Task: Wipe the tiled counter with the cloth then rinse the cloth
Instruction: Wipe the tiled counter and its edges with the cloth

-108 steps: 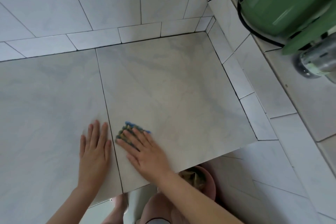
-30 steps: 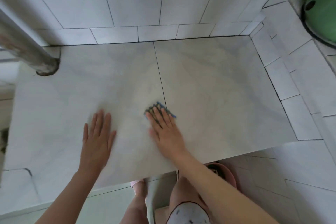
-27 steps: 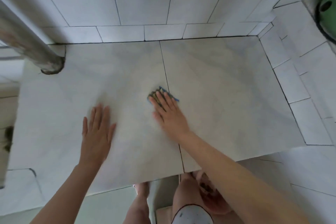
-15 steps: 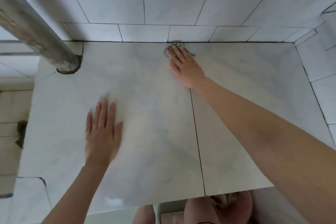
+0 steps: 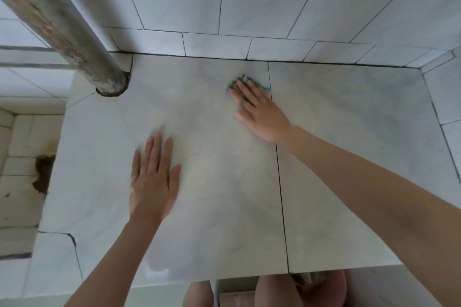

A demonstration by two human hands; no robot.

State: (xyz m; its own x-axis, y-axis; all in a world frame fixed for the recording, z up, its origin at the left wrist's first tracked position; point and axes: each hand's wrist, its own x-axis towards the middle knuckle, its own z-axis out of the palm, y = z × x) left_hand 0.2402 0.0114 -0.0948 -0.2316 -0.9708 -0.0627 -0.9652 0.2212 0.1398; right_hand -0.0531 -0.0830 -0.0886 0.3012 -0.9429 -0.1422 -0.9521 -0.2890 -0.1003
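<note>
Two hands lie on the tiled counter [image 5: 336,157], seen from the head camera looking down. Right hand [image 5: 262,112]: flat, fingers extended and close together, pressing the cloth [image 5: 240,82] against the counter; nothing is gripped, the palm simply bears down on it. One cloth, dark with blue edging, shows only past the fingertips, near the back edge of the counter and just left of the single grout seam [image 5: 280,182] that divides the top into two large tiles. Left hand [image 5: 152,182]: empty, palm down, fingers spread slightly, resting on the left tile well apart from the cloth and somewhat blurred. One grey pipe [image 5: 62,25] runs diagonally into the counter's back left corner. One pinkish basin [image 5: 336,286] stands below the front edge at lower right; something brownish lies inside, too unclear to identify.
</note>
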